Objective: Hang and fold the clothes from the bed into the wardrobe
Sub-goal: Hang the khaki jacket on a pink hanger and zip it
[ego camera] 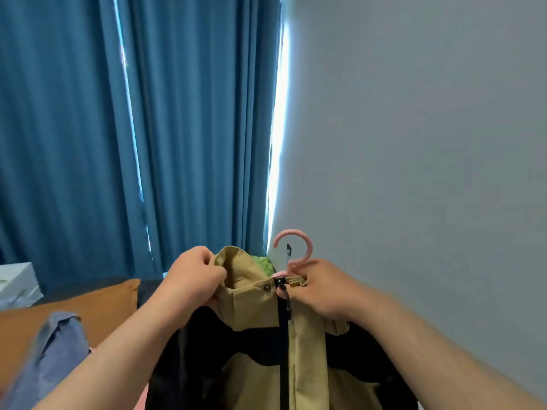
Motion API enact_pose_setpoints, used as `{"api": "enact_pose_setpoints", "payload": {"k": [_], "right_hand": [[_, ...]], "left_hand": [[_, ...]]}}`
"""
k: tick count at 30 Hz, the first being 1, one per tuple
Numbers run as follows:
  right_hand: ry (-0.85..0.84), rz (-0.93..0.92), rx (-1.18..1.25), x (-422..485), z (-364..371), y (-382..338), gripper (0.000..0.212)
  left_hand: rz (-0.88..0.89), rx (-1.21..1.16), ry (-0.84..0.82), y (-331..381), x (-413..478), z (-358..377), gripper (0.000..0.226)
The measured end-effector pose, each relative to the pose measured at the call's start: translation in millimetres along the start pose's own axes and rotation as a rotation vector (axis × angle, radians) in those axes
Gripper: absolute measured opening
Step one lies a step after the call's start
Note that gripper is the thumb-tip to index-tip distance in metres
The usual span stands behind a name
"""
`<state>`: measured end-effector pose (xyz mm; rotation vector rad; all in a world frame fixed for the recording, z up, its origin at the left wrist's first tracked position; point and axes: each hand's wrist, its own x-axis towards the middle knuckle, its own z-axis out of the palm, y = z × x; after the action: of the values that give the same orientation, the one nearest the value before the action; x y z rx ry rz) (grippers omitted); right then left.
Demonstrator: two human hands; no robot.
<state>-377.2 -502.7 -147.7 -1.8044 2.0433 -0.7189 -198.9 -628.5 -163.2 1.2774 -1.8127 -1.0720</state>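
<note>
Tan-and-black jacket (257, 318) is held up in front of the person, above the near edge of the bed, its collar level with both hands. The left hand (195, 276) has its fingers curled round the left side of the collar, bunching the cloth. The right hand (322, 291) pinches the right collar edge together with the neck of a pink hanger (309, 247), whose round hook stands up above the knuckles. Both bare forearms reach in from the lower corners.

Behind the jacket hang pleated blue curtains (177, 128), with bright daylight showing down their right edge and through one narrow gap. A plain pale grey wall (414, 143) fills the right side. At lower left the bed wears an orange-brown cover (97, 306), with a crumpled blue shirt (56, 350) lying on it and a white box (17, 282) beyond.

The jacket looks like smooth woven fabric in tan with black panels. A black zipper (284, 335) runs down its front, and a round metal snap (267, 288) sits at the collar. A bit of green cloth (262, 263) shows behind the collar.
</note>
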Motion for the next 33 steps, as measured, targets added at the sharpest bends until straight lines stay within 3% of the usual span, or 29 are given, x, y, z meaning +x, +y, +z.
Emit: {"api": "enact_pose_setpoints", "payload": {"k": [2,4,5,7,9,10,12,13,16,18,20,23,27,29,31,33], "right_hand": [[0.040,-0.026,-0.030,-13,-22,-26,0.022],[0.093,-0.064,-0.048,-27,-41,-47,0.014],[0.123,-0.096,-0.025,-33,-51,-60,0.008],[0.194,-0.170,0.037,-43,-69,-81,0.015],[0.250,-0.239,0.064,-52,-82,-98,0.014],[0.263,-0.270,0.050,-55,-87,-105,0.014],[0.270,-0.296,0.033,-61,-97,-115,0.009],[0.257,-0.297,0.048,-66,-103,-120,0.006],[0.155,-0.145,0.357,-74,-124,-121,0.046],[0.115,0.050,0.310,-78,-134,-115,0.060],[0.058,0.146,0.227,-78,-135,-112,0.044],[0.120,0.059,0.297,-77,-134,-116,0.006],[0.343,-0.217,0.473,-84,-135,-114,0.028],[0.297,-0.326,0.611,-92,-138,-113,0.027],[0.241,-0.341,0.730,-95,-145,-120,0.014],[0.281,-0.293,0.580,-90,-149,-131,0.028]], "left_hand": [[0.124,0.361,0.130,34,-19,-37,0.011],[0.229,0.402,0.188,61,-36,-72,0.010],[0.287,0.273,0.113,70,-42,-86,0.013],[0.385,0.092,-0.239,83,-58,-107,0.023],[0.439,0.167,-0.491,86,-73,-117,0.020],[0.457,0.191,-0.489,86,-79,-118,0.014],[0.522,0.159,-0.344,90,-84,-122,0.008],[0.577,0.160,-0.237,93,-86,-124,0.017],[0.681,0.234,-0.005,102,-90,-136,0.013],[0.677,0.324,0.072,103,-94,-141,0.017],[0.661,0.398,0.139,104,-97,-145,0.014],[0.657,0.490,0.190,106,-101,-146,0.010],[0.622,0.425,0.132,110,-104,-157,0.003],[0.634,0.335,0.117,114,-105,-165,0.008],[0.646,0.305,0.123,115,-105,-168,0.018],[0.640,0.295,0.110,115,-107,-166,0.012]]}}
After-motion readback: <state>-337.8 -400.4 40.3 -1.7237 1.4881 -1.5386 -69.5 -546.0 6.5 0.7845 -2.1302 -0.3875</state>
